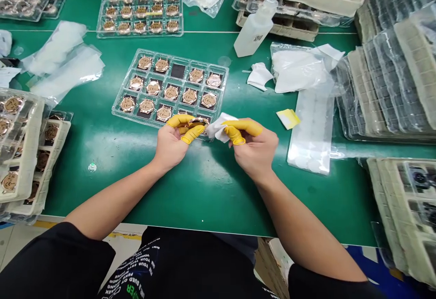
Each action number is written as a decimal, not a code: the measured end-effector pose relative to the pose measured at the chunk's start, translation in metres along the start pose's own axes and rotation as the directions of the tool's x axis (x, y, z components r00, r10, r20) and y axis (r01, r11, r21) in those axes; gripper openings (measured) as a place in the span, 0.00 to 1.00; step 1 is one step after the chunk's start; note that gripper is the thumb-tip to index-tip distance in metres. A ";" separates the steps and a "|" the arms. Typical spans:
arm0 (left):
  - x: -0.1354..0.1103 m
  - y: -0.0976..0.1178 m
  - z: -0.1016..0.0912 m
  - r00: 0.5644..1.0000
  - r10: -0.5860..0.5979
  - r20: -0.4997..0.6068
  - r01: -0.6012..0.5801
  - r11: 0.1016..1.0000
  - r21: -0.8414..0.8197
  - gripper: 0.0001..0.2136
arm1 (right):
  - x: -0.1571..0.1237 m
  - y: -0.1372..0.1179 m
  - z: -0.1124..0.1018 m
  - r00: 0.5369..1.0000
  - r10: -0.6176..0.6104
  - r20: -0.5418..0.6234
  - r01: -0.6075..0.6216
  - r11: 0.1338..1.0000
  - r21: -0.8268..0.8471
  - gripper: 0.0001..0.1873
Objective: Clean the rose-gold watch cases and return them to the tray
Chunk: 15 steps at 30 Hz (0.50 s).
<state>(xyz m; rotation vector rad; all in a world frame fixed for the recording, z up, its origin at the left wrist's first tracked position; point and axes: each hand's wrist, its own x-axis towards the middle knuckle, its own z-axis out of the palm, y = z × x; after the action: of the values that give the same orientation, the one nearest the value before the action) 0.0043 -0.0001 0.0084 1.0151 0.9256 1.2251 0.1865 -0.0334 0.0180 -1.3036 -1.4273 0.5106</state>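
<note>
My left hand, with yellow finger cots, pinches a rose-gold watch case just above the near edge of a clear plastic tray. My right hand, also in yellow cots, pinches a small white wipe against the side of that case. The tray holds several rose-gold watch cases in rows, with one dark pocket vacant in its far row. Both hands hover over the green mat.
A second filled tray lies further back. A white squeeze bottle stands beyond the tray. Stacked trays sit at the left edge and right. Plastic bags, white wipes and a yellow scrap lie around.
</note>
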 end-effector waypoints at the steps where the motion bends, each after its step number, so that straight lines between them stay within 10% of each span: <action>1: 0.001 -0.002 0.000 0.999 0.010 0.030 -0.010 1.000 -0.012 0.20 | 0.000 0.001 0.001 0.999 -0.001 -0.036 0.003 0.999 0.043 0.05; 5: -0.003 -0.011 -0.004 0.980 0.115 0.162 -0.127 0.990 0.063 0.14 | -0.006 0.002 0.008 0.982 -0.183 -0.050 0.184 0.983 0.016 0.10; 9: -0.010 -0.007 -0.011 0.936 0.254 0.243 -0.335 0.852 0.401 0.04 | -0.011 0.002 0.016 0.871 -0.489 0.053 0.490 0.855 -0.171 0.21; 15: -0.014 0.002 -0.012 0.886 0.349 0.305 -0.463 0.700 0.544 0.05 | -0.006 -0.001 0.009 0.814 -0.570 0.108 0.578 0.781 -0.235 0.26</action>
<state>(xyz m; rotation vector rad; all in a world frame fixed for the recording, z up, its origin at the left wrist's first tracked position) -0.0090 -0.0126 0.0077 1.9081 1.0035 1.1833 0.1769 -0.0365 0.0133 -0.9731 -1.8658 -0.0748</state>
